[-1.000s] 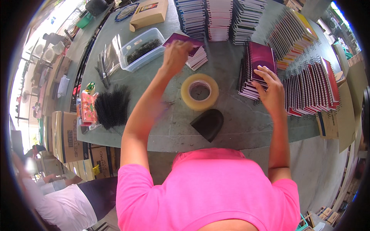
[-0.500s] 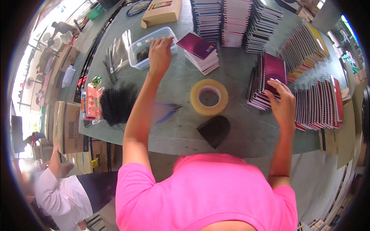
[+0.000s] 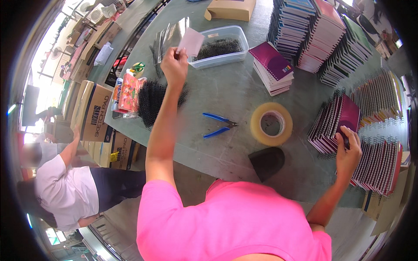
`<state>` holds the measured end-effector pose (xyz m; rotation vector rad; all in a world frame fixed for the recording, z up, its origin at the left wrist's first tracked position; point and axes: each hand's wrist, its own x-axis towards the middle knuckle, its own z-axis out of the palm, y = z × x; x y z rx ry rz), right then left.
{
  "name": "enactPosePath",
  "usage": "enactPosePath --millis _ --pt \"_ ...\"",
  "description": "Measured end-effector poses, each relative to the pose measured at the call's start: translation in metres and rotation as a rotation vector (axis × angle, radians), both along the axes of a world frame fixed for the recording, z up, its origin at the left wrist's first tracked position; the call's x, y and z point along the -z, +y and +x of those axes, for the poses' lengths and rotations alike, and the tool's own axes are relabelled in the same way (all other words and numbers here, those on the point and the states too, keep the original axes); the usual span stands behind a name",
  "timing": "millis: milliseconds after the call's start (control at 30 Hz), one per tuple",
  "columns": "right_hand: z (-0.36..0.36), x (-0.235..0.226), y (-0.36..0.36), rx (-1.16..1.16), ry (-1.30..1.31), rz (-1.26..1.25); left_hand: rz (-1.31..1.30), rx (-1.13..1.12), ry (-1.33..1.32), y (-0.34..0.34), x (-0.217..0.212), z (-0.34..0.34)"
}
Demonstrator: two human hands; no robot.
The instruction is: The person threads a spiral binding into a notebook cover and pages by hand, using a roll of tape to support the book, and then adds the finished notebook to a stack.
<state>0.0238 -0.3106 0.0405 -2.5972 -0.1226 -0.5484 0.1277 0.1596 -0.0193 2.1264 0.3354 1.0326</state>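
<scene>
**At a grey table (image 3: 196, 152), among notebooks (image 3: 320, 39) grouped by colour**

Stacked by cover, probably to prevent mix-ups. Rests right hand (image 3: 348, 150) against the near edge of purple notebooks (image 3: 349, 114) at table's right, fingers half bent, perhaps steadying; cannot tell whether gripping. Has wire coils (image 3: 220, 48) in a plastic tub (image 3: 217, 61), likely against scattering. Has tape (image 3: 257, 126) and spread pliers (image 3: 217, 124) centrally, presumably for easy reach. Pinches 1 pale sheet (image 3: 191, 42) nearly closed between left hand's (image 3: 175, 65) thumb and fingertips, beside the tub's left end.

Cannot see the far stacks' tops, cropped above; cannot identify the dark spot between right fingers.
</scene>
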Motion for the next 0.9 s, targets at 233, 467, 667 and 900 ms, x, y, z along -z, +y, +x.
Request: enactPosePath --millis 233,467,667,900 --pt "0.000 0.001 -0.001 -0.004 -0.004 -0.004 0.512 -0.298 0.123 0.046 0.024 0.066" --pt "-0.004 -0.004 0.002 0.041 0.051 0.058 0.386 -0.354 0.369 0.067 0.043 0.087" --pt "0.009 -0.032 0.039 -0.126 -0.304 -0.050 0.666 -0.238 0.038 0.022 0.007 0.065" --pt "0.124 0.074 0.149 -0.370 -0.247 -0.149 0.795 0.645 0.291 -0.122 0.006 0.029"
